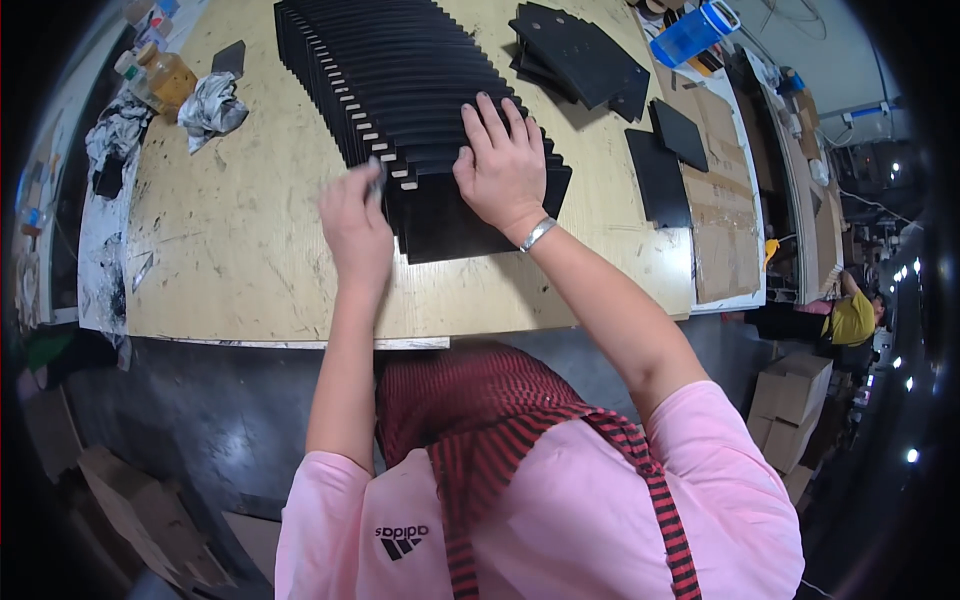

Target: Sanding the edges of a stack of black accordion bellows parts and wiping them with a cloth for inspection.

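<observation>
A long row of black panels [400, 75] lies overlapped like fallen dominoes across the pale wooden table [250, 250]. Pale notches or slots show along the row's left edge. My right hand [505, 165] rests flat on top of the row's near end, fingers spread, holding nothing. Beside the left edge of that end, my left hand [358, 220] is curled and smeared by motion. Its thumb and fingers pinch a small dark grey thing [377, 180] at the notched edges; its kind cannot be made out. The nearest panel [460, 225] shows its broad black face.
Loose black panels [585, 55] are piled at the far right, with two more panels [660, 180] nearer. A blue bottle [690, 35] lies behind them. Jars [165, 78] and a crumpled cloth [212, 110] sit at left. A person in yellow [853, 318] is farther right, near cardboard boxes [790, 410].
</observation>
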`<action>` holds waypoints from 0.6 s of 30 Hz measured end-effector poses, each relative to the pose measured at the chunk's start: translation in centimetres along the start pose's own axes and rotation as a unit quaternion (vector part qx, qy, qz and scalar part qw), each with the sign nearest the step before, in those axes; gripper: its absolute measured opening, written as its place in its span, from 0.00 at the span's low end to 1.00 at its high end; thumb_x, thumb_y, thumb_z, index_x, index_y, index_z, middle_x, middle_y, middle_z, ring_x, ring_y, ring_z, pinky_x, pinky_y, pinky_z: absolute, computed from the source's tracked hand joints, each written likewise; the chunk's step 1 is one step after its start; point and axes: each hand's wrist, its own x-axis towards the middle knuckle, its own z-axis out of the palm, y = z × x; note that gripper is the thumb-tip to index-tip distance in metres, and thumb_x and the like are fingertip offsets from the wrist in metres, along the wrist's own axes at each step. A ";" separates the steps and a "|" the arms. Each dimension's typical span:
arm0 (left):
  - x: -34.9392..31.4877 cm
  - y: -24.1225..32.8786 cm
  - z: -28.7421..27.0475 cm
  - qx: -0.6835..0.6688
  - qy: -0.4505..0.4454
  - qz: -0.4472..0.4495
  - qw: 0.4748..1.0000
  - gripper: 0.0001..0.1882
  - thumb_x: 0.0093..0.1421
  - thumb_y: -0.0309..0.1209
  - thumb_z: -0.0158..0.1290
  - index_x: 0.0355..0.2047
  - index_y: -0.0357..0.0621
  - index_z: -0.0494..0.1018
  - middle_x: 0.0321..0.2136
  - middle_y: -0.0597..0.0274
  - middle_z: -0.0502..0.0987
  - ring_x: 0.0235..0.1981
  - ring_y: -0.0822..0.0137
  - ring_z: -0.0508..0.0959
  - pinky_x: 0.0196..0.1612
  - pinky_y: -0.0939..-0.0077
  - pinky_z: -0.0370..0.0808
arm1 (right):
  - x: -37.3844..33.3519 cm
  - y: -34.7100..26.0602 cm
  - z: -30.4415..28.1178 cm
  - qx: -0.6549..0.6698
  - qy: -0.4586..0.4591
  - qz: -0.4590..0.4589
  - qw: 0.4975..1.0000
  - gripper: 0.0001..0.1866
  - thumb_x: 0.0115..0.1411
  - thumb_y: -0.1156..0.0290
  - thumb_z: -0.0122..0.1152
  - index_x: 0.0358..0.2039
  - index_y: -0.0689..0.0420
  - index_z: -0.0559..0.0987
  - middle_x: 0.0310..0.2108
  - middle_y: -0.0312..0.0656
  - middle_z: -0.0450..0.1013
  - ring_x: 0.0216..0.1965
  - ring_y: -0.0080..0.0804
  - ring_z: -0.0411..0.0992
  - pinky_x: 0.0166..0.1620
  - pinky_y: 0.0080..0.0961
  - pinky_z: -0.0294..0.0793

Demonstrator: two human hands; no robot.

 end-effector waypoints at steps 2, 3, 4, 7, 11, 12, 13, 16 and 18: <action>-2.8 -1.3 -0.9 0.012 -0.050 -0.049 0.997 0.16 0.59 0.18 0.50 0.47 0.45 0.77 0.40 0.54 0.78 0.43 0.51 0.74 0.50 0.59 0.70 | 0.5 0.0 0.1 -0.004 -0.002 0.003 1.000 0.26 0.55 0.61 0.57 0.55 0.55 0.77 0.60 0.46 0.71 0.59 0.53 0.68 0.61 0.54 0.65; -3.7 -1.5 -1.5 0.014 -0.078 -0.077 0.994 0.16 0.60 0.18 0.50 0.47 0.45 0.77 0.40 0.54 0.78 0.43 0.51 0.74 0.50 0.59 0.70 | 0.2 -0.1 0.0 -0.005 0.000 0.001 1.000 0.26 0.55 0.61 0.57 0.55 0.55 0.77 0.60 0.46 0.71 0.59 0.53 0.68 0.61 0.53 0.65; -4.2 -1.8 -1.8 0.017 -0.107 -0.106 0.989 0.16 0.60 0.18 0.50 0.47 0.45 0.77 0.39 0.54 0.78 0.43 0.51 0.74 0.50 0.59 0.70 | 0.1 -0.2 -0.1 -0.005 0.001 -0.002 1.000 0.26 0.55 0.61 0.57 0.55 0.55 0.77 0.59 0.46 0.71 0.59 0.53 0.68 0.61 0.53 0.65; -0.1 -0.1 -1.4 -0.015 -0.032 -0.070 0.997 0.16 0.59 0.19 0.52 0.47 0.45 0.77 0.39 0.54 0.78 0.42 0.51 0.74 0.50 0.60 0.70 | 0.3 -0.2 -0.3 -0.006 0.003 -0.002 1.000 0.26 0.57 0.64 0.54 0.57 0.54 0.76 0.61 0.45 0.70 0.60 0.51 0.68 0.61 0.50 0.65; -3.2 -1.1 -0.6 -0.003 -0.052 -0.086 0.995 0.15 0.59 0.20 0.54 0.47 0.45 0.77 0.39 0.54 0.78 0.43 0.52 0.75 0.50 0.60 0.71 | 0.4 0.0 0.1 -0.009 0.009 -0.011 1.000 0.26 0.56 0.62 0.57 0.55 0.55 0.77 0.59 0.46 0.72 0.58 0.53 0.68 0.61 0.52 0.65; -5.0 -1.8 -0.9 0.013 -0.108 -0.114 0.988 0.15 0.59 0.21 0.55 0.47 0.45 0.77 0.38 0.54 0.78 0.42 0.52 0.75 0.50 0.60 0.71 | 0.3 0.1 0.1 -0.012 0.005 -0.009 1.000 0.26 0.56 0.62 0.57 0.54 0.55 0.78 0.59 0.47 0.72 0.58 0.53 0.68 0.61 0.52 0.65; -5.7 -1.8 -1.6 -0.008 -0.131 -0.163 0.978 0.14 0.59 0.21 0.55 0.45 0.44 0.79 0.37 0.52 0.79 0.41 0.52 0.76 0.47 0.61 0.72 | 0.1 0.0 0.1 -0.013 -0.002 -0.007 1.000 0.25 0.56 0.62 0.57 0.54 0.56 0.78 0.59 0.47 0.72 0.58 0.53 0.68 0.61 0.52 0.65; -2.6 0.6 -2.8 -0.049 -0.052 -0.230 0.971 0.14 0.59 0.21 0.54 0.45 0.43 0.80 0.36 0.51 0.80 0.40 0.51 0.78 0.44 0.61 0.74 | 0.4 0.1 -0.3 -0.009 0.003 -0.001 1.000 0.26 0.57 0.64 0.54 0.57 0.54 0.76 0.60 0.46 0.71 0.59 0.51 0.68 0.62 0.50 0.65; -2.1 2.6 -2.6 -0.085 -0.023 -0.231 0.969 0.12 0.59 0.22 0.55 0.43 0.41 0.79 0.35 0.51 0.79 0.36 0.52 0.79 0.40 0.63 0.76 | 0.5 -0.6 -0.1 0.002 0.003 -0.007 1.000 0.26 0.57 0.64 0.54 0.57 0.54 0.76 0.60 0.45 0.71 0.59 0.51 0.68 0.61 0.50 0.65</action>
